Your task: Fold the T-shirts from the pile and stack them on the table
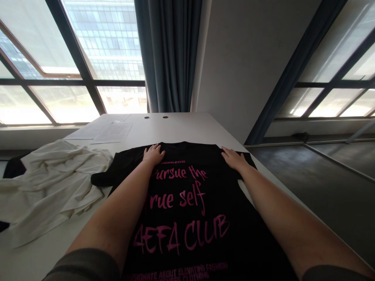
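A black T-shirt [184, 187] with pink lettering lies spread out over the white table, its neckline toward the far end. My left hand [154, 154] rests flat on the shirt near the left shoulder, fingers spread. On the opposite shoulder, my right hand [233, 158] lies with its fingers apart, close to the right sleeve. Neither hand grips the cloth. My left forearm covers part of the printed words, and the shirt's lower end runs out of view at the bottom.
Crumpled white cloth [63, 175] lies left of the shirt, overlapped by its left sleeve. Paper sheets [113, 132] are on the far left of the table [187, 127]. Behind it hang blue-grey curtains [170, 58] beside windows. The table's right edge drops to a grey floor [328, 171].
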A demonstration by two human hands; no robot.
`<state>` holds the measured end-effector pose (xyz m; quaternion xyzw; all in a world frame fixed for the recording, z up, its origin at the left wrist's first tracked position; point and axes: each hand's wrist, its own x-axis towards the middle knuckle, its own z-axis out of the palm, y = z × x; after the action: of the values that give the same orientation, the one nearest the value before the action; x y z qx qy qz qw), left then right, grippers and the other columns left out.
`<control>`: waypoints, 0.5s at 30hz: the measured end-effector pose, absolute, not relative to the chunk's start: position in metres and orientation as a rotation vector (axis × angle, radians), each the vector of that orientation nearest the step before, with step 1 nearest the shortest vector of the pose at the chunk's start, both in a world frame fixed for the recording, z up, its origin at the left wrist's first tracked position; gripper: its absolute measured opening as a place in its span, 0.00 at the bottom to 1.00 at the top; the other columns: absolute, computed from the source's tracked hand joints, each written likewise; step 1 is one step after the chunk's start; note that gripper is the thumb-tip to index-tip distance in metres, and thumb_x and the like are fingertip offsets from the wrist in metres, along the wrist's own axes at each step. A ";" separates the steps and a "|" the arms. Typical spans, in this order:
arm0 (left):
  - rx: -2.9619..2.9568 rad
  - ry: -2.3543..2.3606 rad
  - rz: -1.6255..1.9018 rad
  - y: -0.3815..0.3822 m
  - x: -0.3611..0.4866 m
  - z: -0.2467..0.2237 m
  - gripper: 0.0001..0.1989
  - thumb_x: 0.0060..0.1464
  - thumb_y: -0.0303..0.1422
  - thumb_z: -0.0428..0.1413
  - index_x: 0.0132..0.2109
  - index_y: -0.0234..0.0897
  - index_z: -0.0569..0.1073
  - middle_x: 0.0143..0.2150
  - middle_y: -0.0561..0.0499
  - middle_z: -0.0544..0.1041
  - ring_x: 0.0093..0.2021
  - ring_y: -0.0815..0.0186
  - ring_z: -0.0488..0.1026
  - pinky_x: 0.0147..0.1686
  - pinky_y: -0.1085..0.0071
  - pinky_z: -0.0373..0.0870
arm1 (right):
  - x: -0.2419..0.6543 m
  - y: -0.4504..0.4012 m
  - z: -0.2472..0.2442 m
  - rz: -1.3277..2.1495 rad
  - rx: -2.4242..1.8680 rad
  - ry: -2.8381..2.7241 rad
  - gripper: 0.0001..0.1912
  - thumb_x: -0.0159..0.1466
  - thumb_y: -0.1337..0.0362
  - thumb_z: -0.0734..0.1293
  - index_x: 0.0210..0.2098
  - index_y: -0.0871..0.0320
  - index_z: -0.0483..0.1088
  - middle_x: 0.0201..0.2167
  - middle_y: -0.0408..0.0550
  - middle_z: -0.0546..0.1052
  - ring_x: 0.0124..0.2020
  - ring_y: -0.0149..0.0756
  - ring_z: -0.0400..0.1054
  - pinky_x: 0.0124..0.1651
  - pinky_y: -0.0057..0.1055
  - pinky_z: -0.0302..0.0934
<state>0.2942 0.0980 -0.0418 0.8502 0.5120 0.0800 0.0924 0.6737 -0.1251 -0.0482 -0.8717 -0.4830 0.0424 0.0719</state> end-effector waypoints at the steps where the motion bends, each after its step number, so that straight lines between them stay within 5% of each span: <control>1: 2.525 1.521 0.239 0.098 0.294 -0.042 0.35 0.65 0.52 0.40 0.74 0.44 0.59 0.78 0.51 0.52 0.78 0.54 0.46 0.77 0.41 0.42 | 0.680 -0.127 -0.048 0.072 -2.615 -1.397 0.32 0.76 0.48 0.45 0.76 0.44 0.49 0.74 0.49 0.56 0.73 0.53 0.52 0.71 0.71 0.41; 6: 2.532 1.521 0.248 0.100 0.293 -0.042 0.35 0.65 0.52 0.41 0.73 0.45 0.60 0.78 0.51 0.54 0.78 0.53 0.48 0.77 0.42 0.44 | 0.714 -0.141 -0.047 -0.123 -2.759 -1.143 0.24 0.72 0.47 0.60 0.60 0.50 0.73 0.64 0.56 0.68 0.65 0.60 0.60 0.64 0.68 0.54; 11: 2.528 1.523 0.240 0.100 0.292 -0.040 0.35 0.65 0.52 0.41 0.73 0.45 0.60 0.78 0.51 0.54 0.78 0.55 0.48 0.77 0.43 0.43 | 0.726 -0.143 -0.045 -0.232 -2.741 -0.998 0.17 0.68 0.55 0.64 0.51 0.53 0.77 0.58 0.58 0.70 0.62 0.57 0.61 0.61 0.60 0.60; 15: 2.530 1.508 0.228 0.101 0.292 -0.042 0.35 0.65 0.53 0.40 0.74 0.47 0.59 0.78 0.52 0.53 0.78 0.55 0.47 0.77 0.43 0.42 | 0.737 -0.148 -0.044 -0.162 -2.734 -0.862 0.22 0.64 0.55 0.66 0.54 0.56 0.75 0.57 0.63 0.70 0.60 0.62 0.63 0.56 0.60 0.64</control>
<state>0.2918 0.1012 -0.0416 0.8527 0.5082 0.0768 0.0937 0.7374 -0.1485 -0.0439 -0.9435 -0.2975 -0.0559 0.1349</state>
